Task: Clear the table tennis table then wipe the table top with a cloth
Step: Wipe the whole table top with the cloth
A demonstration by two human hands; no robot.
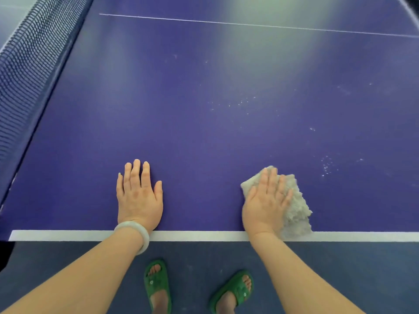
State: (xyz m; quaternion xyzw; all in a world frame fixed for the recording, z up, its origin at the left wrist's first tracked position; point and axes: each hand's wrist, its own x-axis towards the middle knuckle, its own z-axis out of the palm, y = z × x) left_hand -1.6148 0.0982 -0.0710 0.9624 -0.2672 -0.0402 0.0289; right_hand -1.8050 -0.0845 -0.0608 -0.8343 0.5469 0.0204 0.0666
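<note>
The blue table tennis table (215,91) fills the view, with a white line along its near edge. My right hand (265,200) lies flat with straight fingers on a crumpled grey-beige cloth (297,205), pressing it onto the table top close to the near edge. My left hand (138,196) rests flat on the bare table top to the left, fingers straight, a pale bangle on its wrist. Small white specks dot the surface beyond and to the right of the cloth.
The dark net (29,71) runs along the left side of the table. A thin white centre line (249,24) crosses the far part. Below the table edge my feet in green sandals (158,284) stand on a dark blue floor.
</note>
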